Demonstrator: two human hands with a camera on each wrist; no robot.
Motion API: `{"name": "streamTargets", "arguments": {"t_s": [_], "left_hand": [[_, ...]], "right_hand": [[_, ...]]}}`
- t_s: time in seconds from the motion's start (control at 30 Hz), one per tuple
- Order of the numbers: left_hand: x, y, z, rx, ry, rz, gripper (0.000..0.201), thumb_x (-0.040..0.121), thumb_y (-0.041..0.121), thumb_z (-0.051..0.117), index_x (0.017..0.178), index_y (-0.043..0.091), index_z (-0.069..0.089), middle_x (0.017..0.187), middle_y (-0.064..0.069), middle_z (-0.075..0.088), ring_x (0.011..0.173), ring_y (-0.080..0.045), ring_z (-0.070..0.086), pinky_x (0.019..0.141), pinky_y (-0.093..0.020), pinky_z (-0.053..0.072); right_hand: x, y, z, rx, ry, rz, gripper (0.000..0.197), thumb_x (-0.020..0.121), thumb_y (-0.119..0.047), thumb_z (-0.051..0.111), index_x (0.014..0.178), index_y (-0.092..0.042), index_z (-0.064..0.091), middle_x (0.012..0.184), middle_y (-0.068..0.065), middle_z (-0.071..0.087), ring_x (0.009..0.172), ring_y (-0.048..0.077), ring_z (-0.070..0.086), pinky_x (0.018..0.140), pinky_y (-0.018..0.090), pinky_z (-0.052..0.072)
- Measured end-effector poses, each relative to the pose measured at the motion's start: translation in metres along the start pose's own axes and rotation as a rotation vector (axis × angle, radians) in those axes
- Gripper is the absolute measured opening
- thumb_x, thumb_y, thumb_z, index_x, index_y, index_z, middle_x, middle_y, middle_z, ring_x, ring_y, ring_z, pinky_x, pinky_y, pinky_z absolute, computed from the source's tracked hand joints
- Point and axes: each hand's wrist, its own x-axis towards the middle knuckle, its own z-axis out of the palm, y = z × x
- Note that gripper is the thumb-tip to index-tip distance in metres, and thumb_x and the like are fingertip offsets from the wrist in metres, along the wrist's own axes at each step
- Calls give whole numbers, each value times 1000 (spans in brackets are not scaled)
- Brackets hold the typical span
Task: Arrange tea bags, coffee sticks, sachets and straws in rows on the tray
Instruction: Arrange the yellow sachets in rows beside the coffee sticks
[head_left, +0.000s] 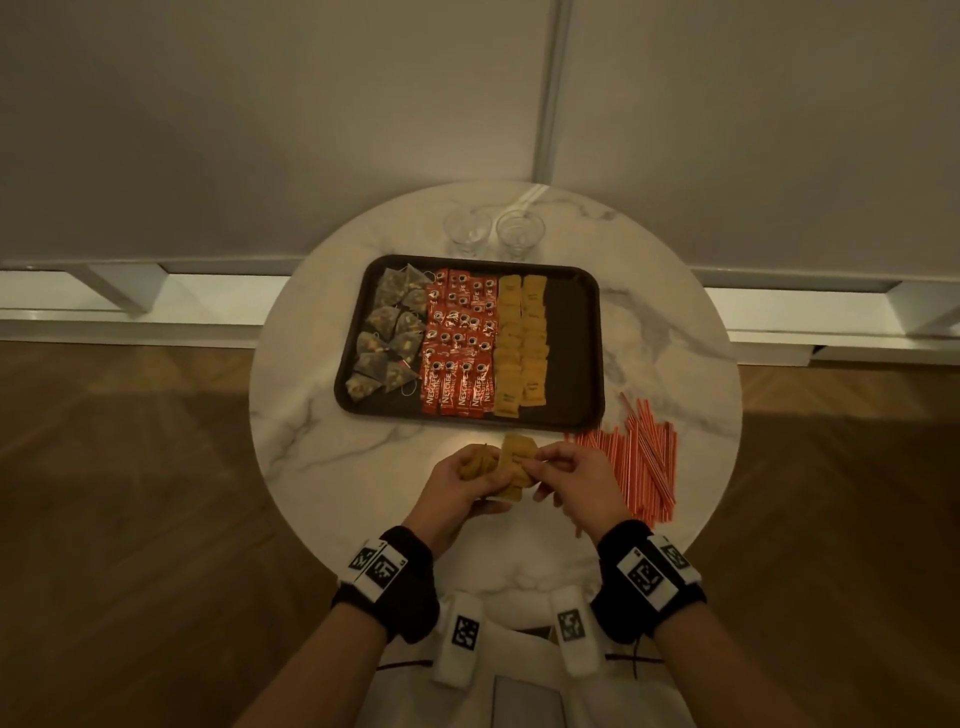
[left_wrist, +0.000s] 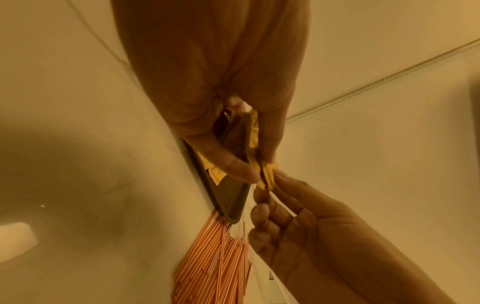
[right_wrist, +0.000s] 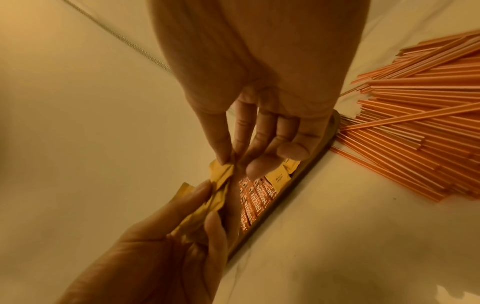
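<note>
Two glasses (head_left: 493, 233) behind your tray (head_left: 571, 338) | straws (head_left: 639, 457) loose right | left hand (head_left: 457, 486) holds sachets (head_left: 511, 467) | right hand (head_left: 576, 478) pinches one

1. The tray (head_left: 571, 364) sits mid-table (head_left: 311, 415), holding, left to right, tea bags (head_left: 387, 332), coffee sticks (head_left: 460, 343) and sachets (head_left: 522, 343).
2. Straws (head_left: 639, 457) lie at its near right.
3. Seemingly two glasses (head_left: 493, 231) stand behind it.

Dim warm light; wrist views orange-tinted, soft, noisy; wide-angle bending at edges.
</note>
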Motion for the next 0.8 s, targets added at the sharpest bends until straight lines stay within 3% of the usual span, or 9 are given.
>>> {"name": "streamTargets", "arguments": {"t_s": [0.17,0.37,0.47,0.6,0.7,0.8], "left_hand": [[-1,2,0,36,9,8,11,88,12,68,98,10,65,83,-6,66,68,-10,60,55,-22,49],[3,-4,-4,83,1,-8,21,88,13,69,105,2,65,77,-2,63,64,-8,56,55,-22,46],[1,-8,-8,132,-14,-34,14,87,10,68,100,4,67,72,-2,62,60,-9,53,50,-21,40],[-1,-13,-18,176,120,-43,7,86,16,70,89,10,68,72,-2,63,60,-11,50,44,-19,33],[3,-11,-24,178,168,-62,11,85,20,72,85,11,65,71,-3,63,59,-11,50,44,-20,31],[9,-3,-28,184,133,-118,10,87,21,71,86,13,64,73,-1,64,60,-10,53,43,-19,34]], "right_hand": [[-1,0,-2,24,-11,20,9,88,-13,69,91,-4,70,76,6,71,56,5,61,50,18,44],[0,3,-2,97,18,46,12,86,-6,70,93,2,66,76,9,71,60,15,64,52,22,44],[1,8,-5,136,40,67,10,86,-4,69,94,0,65,78,11,71,61,16,63,52,23,44],[5,18,-11,144,97,94,3,90,-5,65,92,-3,66,79,10,69,60,14,61,55,27,46],[17,25,-17,64,123,82,10,90,-3,64,99,2,66,89,10,68,72,15,64,61,19,54],[38,29,-23,-8,148,73,13,89,-3,65,101,-7,66,95,11,70,85,22,68,68,19,55]]}}
